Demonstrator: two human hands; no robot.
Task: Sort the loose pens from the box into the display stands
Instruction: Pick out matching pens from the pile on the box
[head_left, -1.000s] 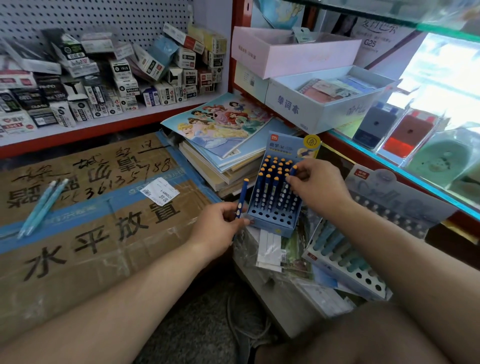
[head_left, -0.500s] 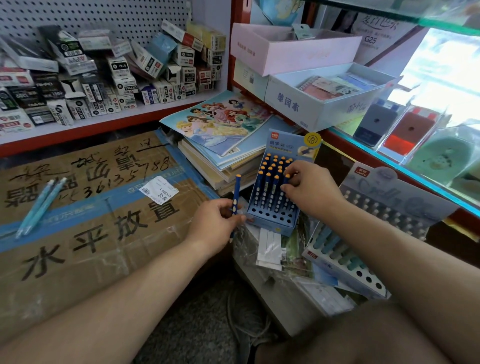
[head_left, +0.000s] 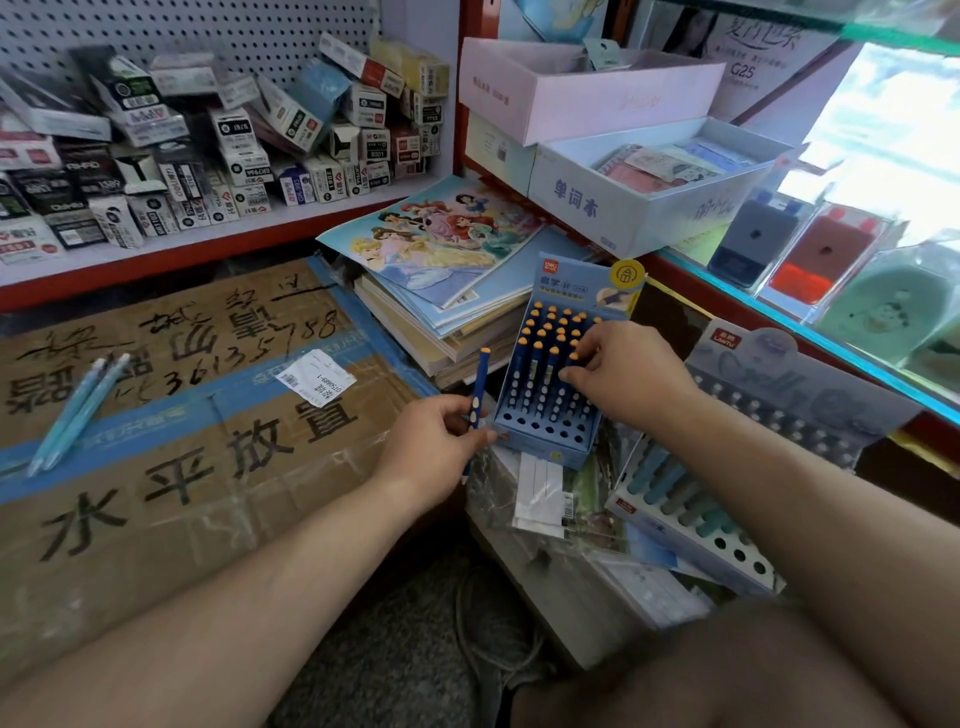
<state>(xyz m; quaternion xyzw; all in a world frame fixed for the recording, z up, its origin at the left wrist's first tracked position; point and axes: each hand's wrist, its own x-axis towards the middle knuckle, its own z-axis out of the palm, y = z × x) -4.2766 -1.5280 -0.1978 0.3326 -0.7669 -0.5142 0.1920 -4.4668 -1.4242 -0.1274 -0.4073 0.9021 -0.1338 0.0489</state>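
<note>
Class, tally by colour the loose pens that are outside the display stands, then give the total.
Dark blue pen, held in the left hand: 1
Light blue pens, lying on the cardboard box: 2
Total: 3

A dark blue pen (head_left: 481, 384) stands upright, pinched in the left hand (head_left: 431, 444) beside the blue display stand (head_left: 540, 451) of orange-tipped pens (head_left: 545, 332). Two pale blue pens (head_left: 78, 410) lie together on the cardboard box (head_left: 182, 519).
</note>
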